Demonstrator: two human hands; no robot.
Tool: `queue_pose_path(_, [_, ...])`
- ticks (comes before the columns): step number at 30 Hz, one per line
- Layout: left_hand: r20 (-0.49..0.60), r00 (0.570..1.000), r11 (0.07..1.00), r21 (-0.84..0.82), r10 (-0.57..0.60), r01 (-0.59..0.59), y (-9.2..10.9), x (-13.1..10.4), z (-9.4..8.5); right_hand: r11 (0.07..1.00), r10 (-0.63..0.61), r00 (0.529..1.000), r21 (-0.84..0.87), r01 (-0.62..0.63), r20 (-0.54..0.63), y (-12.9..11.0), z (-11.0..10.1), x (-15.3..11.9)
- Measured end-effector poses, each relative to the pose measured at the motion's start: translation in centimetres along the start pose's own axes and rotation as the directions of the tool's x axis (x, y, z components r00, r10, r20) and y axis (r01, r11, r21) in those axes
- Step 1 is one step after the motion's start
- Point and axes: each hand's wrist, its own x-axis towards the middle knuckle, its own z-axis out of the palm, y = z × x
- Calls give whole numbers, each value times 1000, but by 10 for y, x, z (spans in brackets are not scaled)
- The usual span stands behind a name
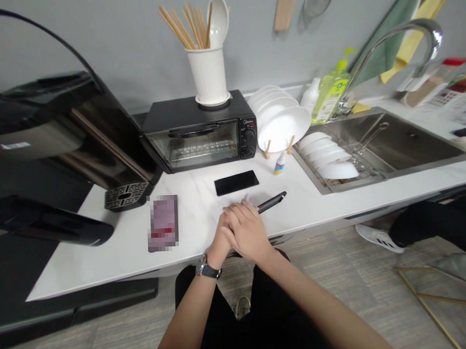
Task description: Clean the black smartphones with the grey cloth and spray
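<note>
My left hand (221,237), with a watch on its wrist, rests at the counter's front edge, mostly covered by my right hand (247,228). The two are clasped together, fingers closed over each other. Just beyond them, a dark pen-like tool (272,201) lies on the white counter, its near end close to my right fingers. A small grey tip (246,198) pokes out past the knuckles; whether either hand holds it is unclear. Behind lies a black phone (237,183), and a small bottle (279,163) stands to its right. At left is a pixelated flat object (164,222).
A toaster oven (201,140) bears a white utensil holder (208,76). Plates (281,127) stand in a rack beside the sink (403,143), which holds bowls (338,170). A black machine (101,128) and dark cylinder (66,226) are left. A person's leg (429,221) shows right.
</note>
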Motion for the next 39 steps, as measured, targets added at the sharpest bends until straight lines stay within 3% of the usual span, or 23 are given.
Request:
queue_pose_path(3, [35, 999, 1000, -1, 0, 0, 0, -2, -1, 998, -15, 999, -59, 18, 43, 21, -5, -5])
queue_pose_path(5, [81, 996, 999, -40, 27, -23, 5, 0, -1, 980, 141, 990, -138, -143, -20, 52, -16, -10])
queue_pose_path(7, [103, 993, 996, -77, 50, -42, 10, 3, 0, 938, 279, 953, -178, -296, -116, 68, -22, -11])
queue_pose_path(9, [95, 994, 997, -63, 53, -47, 10, 6, 2, 941, 287, 945, -136, -309, -159, 55, -17, -8])
queue_pose_path(13, [64, 997, 999, 21, 30, -32, 0, 8, 3, 999, 18, 999, 33, -17, -36, 8, 3, 0])
queue_pose_path(14, [67, 997, 999, 26, 26, -28, -1, 7, 2, 999, -36, 999, 36, 37, -6, 9, 2, -1])
queue_pose_path(16, [80, 997, 999, 24, 23, -25, -1, 5, 1, 1000, -17, 1000, -8, 17, 14, 30, -6, -5])
queue_pose_path(19, [98, 995, 999, -24, 36, -33, 4, 3, 1, 971, 211, 976, -106, -216, -62, 64, -19, -9])
queue_pose_path(21, [92, 995, 999, -35, 39, -36, 5, 3, 3, 955, 271, 955, -93, -283, -120, 56, -17, -8])
queue_pose_path(22, [82, 996, 999, -27, 35, -33, 4, 4, 3, 961, 260, 956, -63, -270, -135, 43, -11, -6])
queue_pose_path(25, [47, 999, 1000, 23, 15, -16, -2, 4, 2, 996, 82, 994, 35, -79, -71, 1, 6, -3])
queue_pose_path(26, [48, 999, 1000, 28, 12, -14, -4, 4, 1, 999, 15, 999, 39, -14, -42, -2, 7, -3])
queue_pose_path(28, [73, 997, 1000, 24, 12, -13, -3, 3, -1, 1000, -20, 1000, 1, 20, -11, 15, 1, -8])
queue_pose_path(29, [90, 996, 1000, 14, 13, -15, -1, 3, -2, 999, 11, 1000, -33, -12, -15, 32, -6, -12])
queue_pose_path(31, [110, 994, 999, -28, 21, -18, 5, 3, -2, 973, 198, 978, -110, -205, -68, 64, -18, -18])
queue_pose_path(33, [107, 994, 998, -62, 29, -22, 8, 4, -1, 928, 330, 933, -134, -348, -142, 72, -22, -18])
queue_pose_path(35, [92, 995, 998, -58, 33, -28, 8, 6, 0, 938, 315, 933, -93, -334, -177, 49, -14, -13])
queue_pose_path(37, [64, 998, 999, -23, 29, -27, 5, 7, -1, 987, 159, 979, -6, -161, -124, 15, 0, -7])
queue_pose_path(39, [50, 998, 1000, -1, 23, -23, 2, 8, -2, 999, 44, 996, 19, -43, -80, -2, 8, -3])
